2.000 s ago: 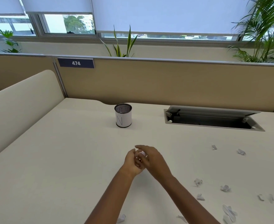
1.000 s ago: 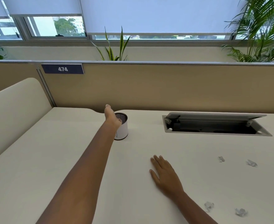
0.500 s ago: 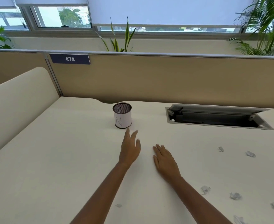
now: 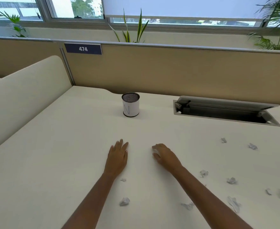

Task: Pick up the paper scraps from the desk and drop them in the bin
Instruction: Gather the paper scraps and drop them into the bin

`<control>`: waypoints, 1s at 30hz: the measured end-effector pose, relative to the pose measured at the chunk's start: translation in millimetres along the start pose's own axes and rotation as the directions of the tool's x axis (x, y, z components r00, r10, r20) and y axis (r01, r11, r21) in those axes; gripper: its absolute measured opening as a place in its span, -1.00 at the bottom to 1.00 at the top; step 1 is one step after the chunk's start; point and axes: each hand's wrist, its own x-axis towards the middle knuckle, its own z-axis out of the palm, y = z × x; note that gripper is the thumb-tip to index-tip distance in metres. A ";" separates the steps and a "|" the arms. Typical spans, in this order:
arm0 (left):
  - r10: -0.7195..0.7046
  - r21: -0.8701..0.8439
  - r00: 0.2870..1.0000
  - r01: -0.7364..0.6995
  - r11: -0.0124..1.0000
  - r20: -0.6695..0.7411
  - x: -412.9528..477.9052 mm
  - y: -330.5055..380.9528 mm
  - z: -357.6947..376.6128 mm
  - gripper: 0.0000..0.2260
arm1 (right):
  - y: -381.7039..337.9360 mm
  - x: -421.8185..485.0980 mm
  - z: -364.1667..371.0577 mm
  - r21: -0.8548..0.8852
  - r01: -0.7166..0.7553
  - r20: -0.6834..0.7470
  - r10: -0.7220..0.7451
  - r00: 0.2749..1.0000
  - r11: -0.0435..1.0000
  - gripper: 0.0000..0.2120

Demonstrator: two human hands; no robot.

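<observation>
A small mesh bin [image 4: 130, 104] with a white paper wrap stands upright at the back middle of the cream desk [image 4: 53, 154]. My left hand [image 4: 117, 157] lies flat on the desk in front of it, fingers together, holding nothing. My right hand [image 4: 166, 157] rests beside it with fingers curled down onto the desk; nothing shows in it. Several crumpled white paper scraps lie around: one [image 4: 124, 201] between my forearms, a tiny one [image 4: 123, 179] by my left wrist, others at the right [image 4: 204, 173], [image 4: 231, 180], [image 4: 252, 146].
An open cable hatch [image 4: 225, 111] is sunk into the desk at the back right. A tan partition [image 4: 169, 70] with a "474" label closes the back. A cream rounded divider [image 4: 23, 93] runs along the left side. Plants stand behind the partition.
Two seconds ago both hands met over a scrap; my left hand then reached to the bin's mouth, and has since drawn back to lie flat. My right hand's fingers have curled.
</observation>
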 end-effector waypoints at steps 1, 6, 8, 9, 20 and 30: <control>0.004 -0.004 1.000 -0.004 1.000 -0.016 -4.2 -0.5 1.1 -0.60 | -5.2 -5.6 2.1 0.033 0.026 0.003 -0.026 1.000 0.999 -0.67; 0.025 -0.070 0.999 -0.028 0.997 -0.047 -19.9 -3.2 3.2 -0.60 | -31.6 -36.0 13.6 0.216 0.178 0.093 -0.202 0.975 0.960 -0.69; 0.016 -0.133 0.998 -0.024 0.991 -0.056 -25.5 -3.8 2.4 -0.60 | -38.4 -47.7 17.7 0.243 0.228 0.145 -0.268 0.952 0.943 -0.65; 0.003 -0.172 0.998 -0.014 0.985 -0.062 -28.2 -3.7 1.4 -0.61 | -41.1 -53.1 19.5 0.258 0.245 0.167 -0.293 0.941 0.935 -0.62; -0.134 -0.353 0.980 0.075 0.933 -0.146 -48.7 -6.2 -4.0 -0.65 | -61.2 -79.3 37.2 0.195 0.511 0.163 -0.541 0.825 0.837 -0.78; -0.134 -0.363 0.974 0.060 0.930 -0.182 -46.9 -5.6 -3.6 -0.65 | -62.6 -55.2 34.3 0.181 0.329 -0.053 -0.325 0.944 0.927 -0.78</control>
